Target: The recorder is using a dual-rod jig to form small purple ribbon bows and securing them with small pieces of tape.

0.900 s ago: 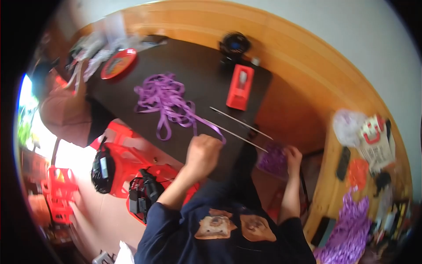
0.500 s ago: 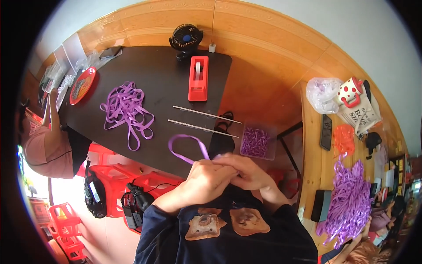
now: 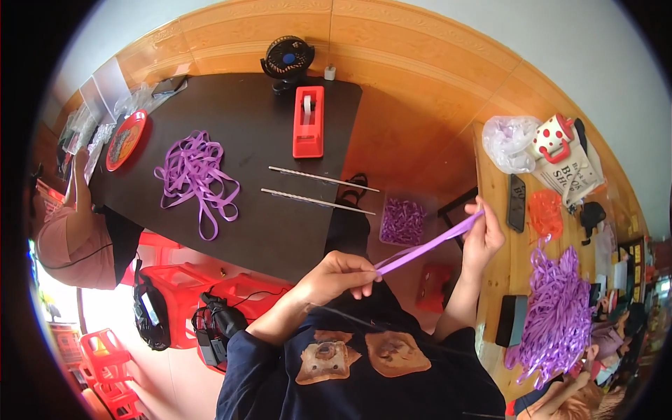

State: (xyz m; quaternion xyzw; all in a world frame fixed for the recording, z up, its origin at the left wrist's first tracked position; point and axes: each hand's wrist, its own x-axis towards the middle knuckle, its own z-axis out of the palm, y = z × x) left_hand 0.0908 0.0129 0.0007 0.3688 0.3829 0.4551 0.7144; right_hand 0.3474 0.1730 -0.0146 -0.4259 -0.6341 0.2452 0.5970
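Note:
A flat purple ribbon [image 3: 428,243] is stretched taut between my two hands, slanting up to the right in front of my dark shirt. My left hand [image 3: 344,274] pinches its lower end between thumb and fingers. Farther out to the right, my right hand [image 3: 484,229] is raised and grips the other end at its fingertips. Beyond the ribbon, two thin sticks [image 3: 322,201] lie side by side, jutting past the right edge of the dark table [image 3: 259,126]. A loose tangle of purple ribbon [image 3: 196,171] rests on that table's left part.
A red tape dispenser [image 3: 309,143] and black fan [image 3: 288,59] stand at the back. Below the sticks' tips is a clear box of purple pieces [image 3: 402,220]. The wooden table [image 3: 495,269] at right bears a ribbon heap [image 3: 560,308]. Another person [image 3: 77,238] sits left.
My hands were together with a ribbon loop sticking up at their left. Now my right hand has moved right and up, drawing the ribbon straight between them.

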